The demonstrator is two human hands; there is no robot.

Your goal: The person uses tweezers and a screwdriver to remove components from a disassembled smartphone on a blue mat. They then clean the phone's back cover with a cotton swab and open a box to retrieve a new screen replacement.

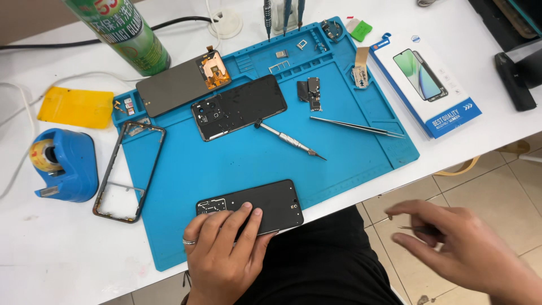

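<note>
The white surface [51, 265] carries a blue repair mat [237, 164], the landmark for all that follows. At the mat's near edge lies a black phone panel [265, 204], partly overhanging toward the person. The left hand [223, 254], a ring on one finger, rests its fingertips flat on this panel, fingers spread and not clamped around it. The right hand [463, 248] hangs off the surface, well right of the mat's near corner and above the tiled floor [508, 181]; its fingers are loosely curled about a thin metal tool [415, 229], though blur keeps me from telling how firm the grip is.

Beyond the mat's far left corner stands a green spray can [121, 31]. Right of the mat lies a blue and white phone screen box [423, 82]. Left of the mat sits a blue tape dispenser [62, 164], with a yellow cloth [76, 107] beyond it. An empty phone frame [129, 172] straddles the mat's left edge. On the mat's far left part rests a dark display panel [180, 82] with an orange flex cable, and just beside it, toward the middle, an opened phone body [238, 107]. A screwdriver [291, 141] lies at the mat's middle, tweezers [355, 127] to its right, and a small circuit board [313, 93] beyond them.
</note>
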